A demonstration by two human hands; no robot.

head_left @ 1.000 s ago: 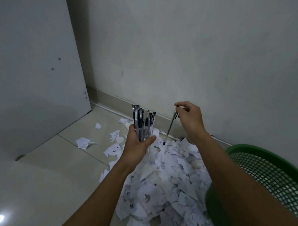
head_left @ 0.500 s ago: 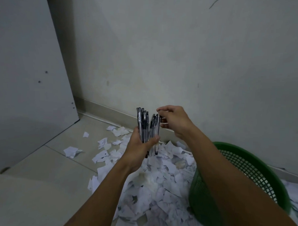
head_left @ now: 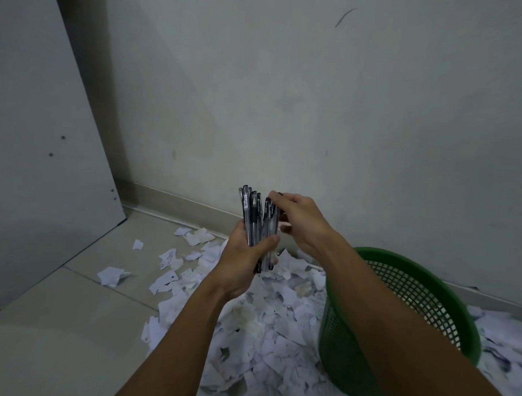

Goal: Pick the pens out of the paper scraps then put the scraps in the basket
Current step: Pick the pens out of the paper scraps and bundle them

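Note:
My left hand point(head_left: 245, 257) grips a bundle of several clear-barrelled black pens point(head_left: 254, 218), held upright above the floor. My right hand point(head_left: 299, 219) is at the right side of the bundle, its fingers curled over the top of the rightmost pen. A broad heap of white paper scraps point(head_left: 266, 323) lies on the floor under both hands. A green mesh basket point(head_left: 405, 297) stands at the right of the heap, partly hidden by my right forearm.
A pale wall with a skirting board point(head_left: 175, 204) closes off the back. A tall grey panel point(head_left: 40, 146) leans at the left. Loose scraps point(head_left: 111, 275) are scattered on the tiled floor left of the heap, and more scraps point(head_left: 504, 346) lie beyond the basket.
My right hand carried a single pen leftward from beside the bundle and brought it against the pens in my left hand. The view shifted, showing more of the basket.

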